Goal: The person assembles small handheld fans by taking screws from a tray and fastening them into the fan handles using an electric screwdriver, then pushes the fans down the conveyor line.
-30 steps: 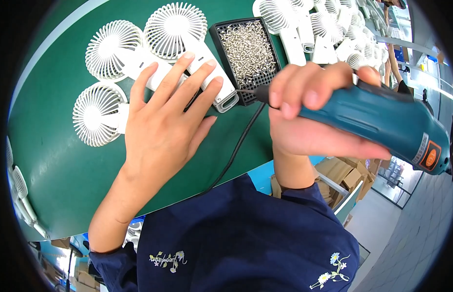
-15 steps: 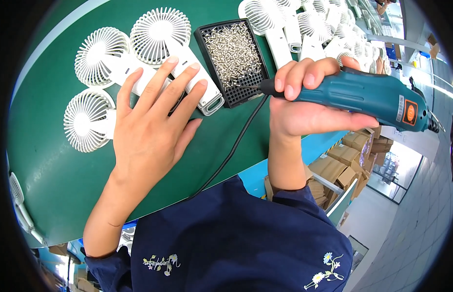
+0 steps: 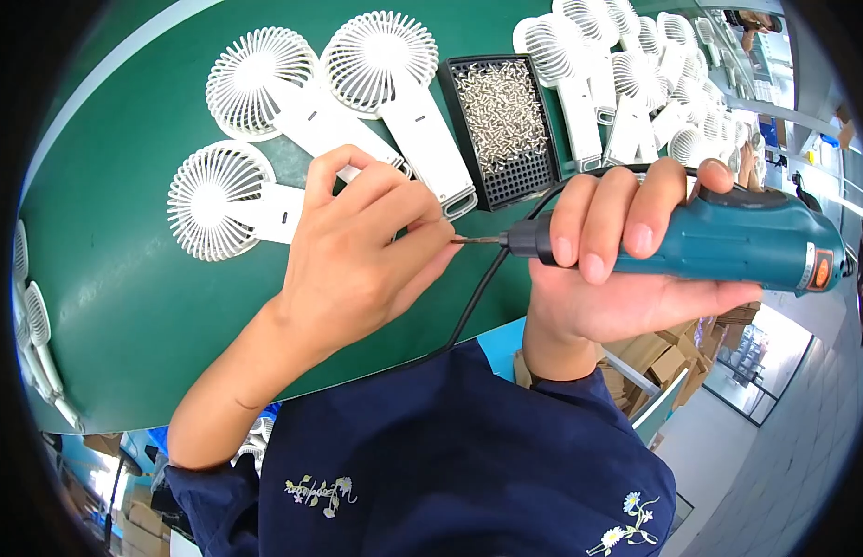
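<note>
My left hand (image 3: 362, 246) pinches the bit (image 3: 485, 239) mid-frame; my right hand (image 3: 603, 237) grips the teal screwdriver (image 3: 728, 241), right of centre. The bit is off the 3 fans (image 3: 325, 121), upper left; I judge no driving underway and cannot tell which are done.

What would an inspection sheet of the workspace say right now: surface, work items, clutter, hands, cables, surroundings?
Surface: green table, slightly glossy.
Work items: three white fans lying flat; black tray of small metal pieces; teal driver.
Clutter: more fans crowded right of the tray.
Left hand: fingers curled at the tip of the driver's bit; anything between them is hidden.
Right hand: wrapped around the driver.
Cables: black cable running to the table's near edge.
Surroundings: cardboard boxes, tiled floor.
</note>
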The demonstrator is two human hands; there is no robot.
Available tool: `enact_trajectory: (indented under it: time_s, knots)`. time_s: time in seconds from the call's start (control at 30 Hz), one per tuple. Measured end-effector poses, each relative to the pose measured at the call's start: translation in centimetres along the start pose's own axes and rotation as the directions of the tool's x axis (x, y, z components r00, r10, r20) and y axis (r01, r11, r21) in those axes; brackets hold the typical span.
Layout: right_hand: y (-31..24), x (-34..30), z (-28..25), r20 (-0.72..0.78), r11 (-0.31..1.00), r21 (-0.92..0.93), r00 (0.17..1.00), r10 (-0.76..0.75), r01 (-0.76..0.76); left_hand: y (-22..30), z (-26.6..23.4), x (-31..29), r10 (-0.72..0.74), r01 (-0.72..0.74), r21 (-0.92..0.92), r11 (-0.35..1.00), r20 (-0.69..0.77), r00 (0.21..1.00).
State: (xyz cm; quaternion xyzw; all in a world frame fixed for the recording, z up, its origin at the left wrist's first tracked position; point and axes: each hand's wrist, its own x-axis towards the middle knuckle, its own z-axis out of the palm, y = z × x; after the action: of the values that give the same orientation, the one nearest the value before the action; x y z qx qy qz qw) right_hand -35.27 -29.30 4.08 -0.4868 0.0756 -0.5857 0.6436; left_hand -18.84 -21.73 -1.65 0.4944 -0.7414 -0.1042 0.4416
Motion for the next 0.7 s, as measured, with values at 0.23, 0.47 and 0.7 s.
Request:
enact_trajectory:
  time_s: [0.23, 0.47, 0.7]
  knots:
    - [0.0, 0.1, -0.4, -0.021, 0.999, 0.040, 1.000, 0.006, -0.005, -0.1, -0.1, -0.1, 0.000, 0.001, -0.015, 1.000, 0.006, 1.000]
    - [0.5, -0.1, -0.9, 0.030, 0.998, 0.041, 0.999, 0.041, -0.042, 0.0, -0.4, -0.3, -0.034, 0.033, 0.011, 0.999, 0.084, 0.996]
    - [0.7, -0.1, -0.2, 0.133, 0.990, -0.123, 0.990, -0.053, 0.070, 0.3, -1.1, 0.7, -0.177, 0.145, 0.224, 0.964, 0.128, 0.976]
